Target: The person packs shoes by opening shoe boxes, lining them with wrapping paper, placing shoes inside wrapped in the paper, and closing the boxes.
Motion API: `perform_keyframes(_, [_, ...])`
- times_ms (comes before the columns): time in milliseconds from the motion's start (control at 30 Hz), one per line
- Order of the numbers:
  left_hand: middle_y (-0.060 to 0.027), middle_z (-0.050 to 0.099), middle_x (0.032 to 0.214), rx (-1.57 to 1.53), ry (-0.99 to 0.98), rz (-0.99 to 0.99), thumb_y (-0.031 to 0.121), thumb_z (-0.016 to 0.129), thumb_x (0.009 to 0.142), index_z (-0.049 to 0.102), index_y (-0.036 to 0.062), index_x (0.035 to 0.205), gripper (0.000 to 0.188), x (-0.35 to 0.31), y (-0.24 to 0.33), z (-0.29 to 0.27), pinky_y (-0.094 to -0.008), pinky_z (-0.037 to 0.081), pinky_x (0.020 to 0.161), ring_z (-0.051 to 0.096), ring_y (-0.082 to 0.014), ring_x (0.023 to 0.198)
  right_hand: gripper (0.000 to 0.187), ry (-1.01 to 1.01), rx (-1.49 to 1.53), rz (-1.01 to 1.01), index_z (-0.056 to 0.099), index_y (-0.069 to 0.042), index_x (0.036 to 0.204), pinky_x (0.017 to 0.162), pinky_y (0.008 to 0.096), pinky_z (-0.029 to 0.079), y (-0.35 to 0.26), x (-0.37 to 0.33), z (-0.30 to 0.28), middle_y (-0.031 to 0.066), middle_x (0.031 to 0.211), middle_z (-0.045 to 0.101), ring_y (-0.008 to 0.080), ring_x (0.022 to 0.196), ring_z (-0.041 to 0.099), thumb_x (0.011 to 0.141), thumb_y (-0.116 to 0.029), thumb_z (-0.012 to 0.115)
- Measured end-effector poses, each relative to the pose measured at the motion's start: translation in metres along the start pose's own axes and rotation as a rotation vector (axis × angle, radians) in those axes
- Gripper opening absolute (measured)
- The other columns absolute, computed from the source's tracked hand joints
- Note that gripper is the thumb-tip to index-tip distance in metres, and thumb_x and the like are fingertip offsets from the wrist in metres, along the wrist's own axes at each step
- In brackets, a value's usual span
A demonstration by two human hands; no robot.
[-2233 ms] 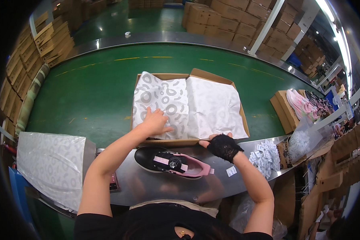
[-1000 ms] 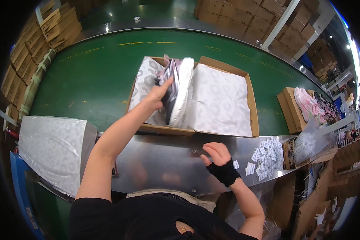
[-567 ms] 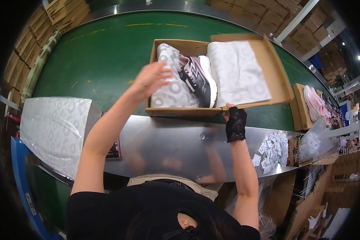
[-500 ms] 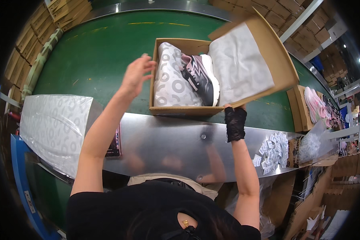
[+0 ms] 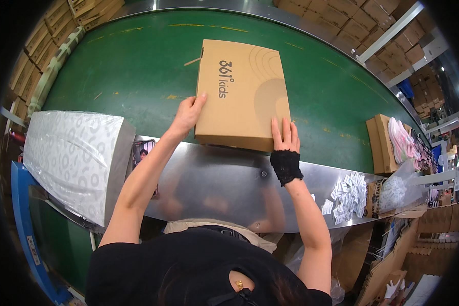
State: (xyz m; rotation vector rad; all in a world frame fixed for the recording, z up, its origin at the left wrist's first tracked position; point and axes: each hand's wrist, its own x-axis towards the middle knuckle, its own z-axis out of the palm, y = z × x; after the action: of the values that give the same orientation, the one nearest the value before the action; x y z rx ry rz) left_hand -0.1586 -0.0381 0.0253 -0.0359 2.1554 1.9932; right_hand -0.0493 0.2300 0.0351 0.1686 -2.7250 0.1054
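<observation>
A brown cardboard shoebox (image 5: 245,94) with dark printing stands on the green conveyor belt, its lid down. Whatever lies inside is hidden. My left hand (image 5: 188,115) grips the box's left edge near the front, a fingertip on the lid and the other fingers along the side. At the front right corner, my right hand (image 5: 286,145), in a black fingerless lace glove, rests with its fingers stretched out flat on the lid. The right thumb is out of sight.
A plastic-covered stack of patterned wrapping paper (image 5: 71,158) stands at left, beside a phone (image 5: 144,150). Small white packets (image 5: 351,196) are heaped on the metal ledge (image 5: 209,178). Farther right, pink shoes (image 5: 402,137) sit in an open box. Cartons (image 5: 336,25) are piled beyond the belt (image 5: 137,61).
The shoebox lid has swung shut from the right, covering the dark and pink shoe and patterned paper. My left hand has come onto the box; my right fingers now lie on the lid.
</observation>
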Motion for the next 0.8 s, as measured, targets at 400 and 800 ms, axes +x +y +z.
perform_keyframes(400, [-0.0160,0.041,0.126,-0.478,-0.287,-0.360,0.063,0.055,0.064,0.045,0.0155,0.123,0.077,-0.001,0.024,-0.012,-0.0621,0.021,0.087,0.034,-0.0351,0.116,0.060,0.037,0.020,-0.134,0.046,-0.016,0.121,0.085,0.0423,0.039,0.006,0.042,-0.058,0.0135,0.123,0.044,0.0343,0.115,0.037,0.065,0.004,0.051])
perform_keyframes(800, [-0.0077,0.058,0.102,-0.757,0.436,0.373,0.039,0.043,0.083,0.049,0.0047,0.112,0.044,-0.186,0.069,-0.174,-0.0333,0.048,0.077,0.057,-0.0204,0.091,0.017,-0.136,1.072,0.080,0.056,-0.001,0.088,0.062,0.0212,0.043,-0.027,0.028,-0.145,0.0039,0.071,0.056,0.0083,0.065,0.052,0.071,0.001,0.058])
